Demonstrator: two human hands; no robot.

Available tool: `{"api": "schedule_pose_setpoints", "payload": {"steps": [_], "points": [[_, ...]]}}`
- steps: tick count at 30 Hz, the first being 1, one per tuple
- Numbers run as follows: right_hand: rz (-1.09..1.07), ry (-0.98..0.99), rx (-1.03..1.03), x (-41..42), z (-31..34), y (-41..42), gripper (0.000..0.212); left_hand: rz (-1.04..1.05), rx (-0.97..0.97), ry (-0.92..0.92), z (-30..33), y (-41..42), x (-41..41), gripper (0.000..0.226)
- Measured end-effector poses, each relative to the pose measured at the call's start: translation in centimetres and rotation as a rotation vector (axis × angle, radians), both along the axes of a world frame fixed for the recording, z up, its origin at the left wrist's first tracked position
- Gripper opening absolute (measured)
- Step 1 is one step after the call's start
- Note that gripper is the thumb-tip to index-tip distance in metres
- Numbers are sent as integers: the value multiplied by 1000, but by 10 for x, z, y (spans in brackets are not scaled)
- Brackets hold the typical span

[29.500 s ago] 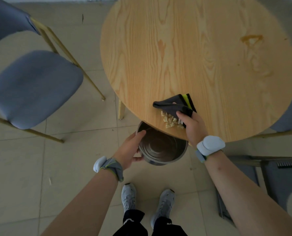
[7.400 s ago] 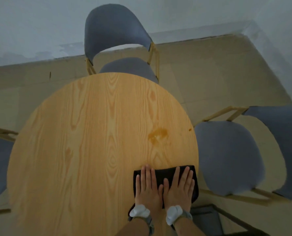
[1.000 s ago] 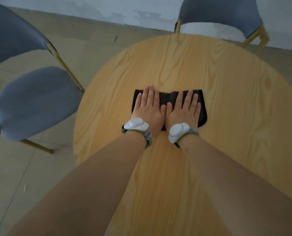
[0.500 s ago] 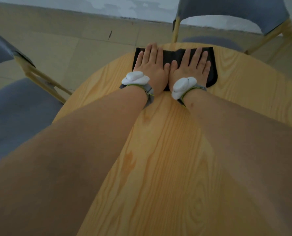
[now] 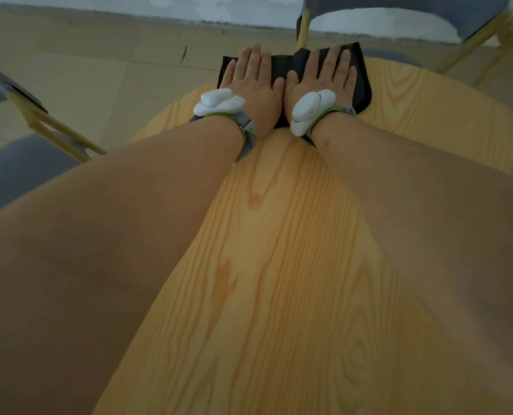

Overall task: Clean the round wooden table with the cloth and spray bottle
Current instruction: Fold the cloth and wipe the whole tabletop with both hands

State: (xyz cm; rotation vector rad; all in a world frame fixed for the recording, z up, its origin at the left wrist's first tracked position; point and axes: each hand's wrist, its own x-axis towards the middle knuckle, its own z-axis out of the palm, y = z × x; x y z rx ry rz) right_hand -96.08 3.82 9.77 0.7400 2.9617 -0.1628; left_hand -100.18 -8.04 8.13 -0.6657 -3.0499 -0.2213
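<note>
1. Your left hand lies flat, fingers spread, palm down on the cloth; it grips nothing.
2. Your right hand lies the same way just beside it, thumbs touching; it too only presses.
3. The dark cloth sits at the far edge of the table, its far side past the rim.
4. A chair stands beyond the table; another stands at your left.
</note>
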Motion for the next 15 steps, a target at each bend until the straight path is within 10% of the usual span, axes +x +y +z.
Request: {"api": "schedule_pose_setpoints", "payload": {"steps": [15], "points": [[116, -3, -95, 134, 4, -196, 66, 58, -25, 9, 0, -201, 141, 75]]}}
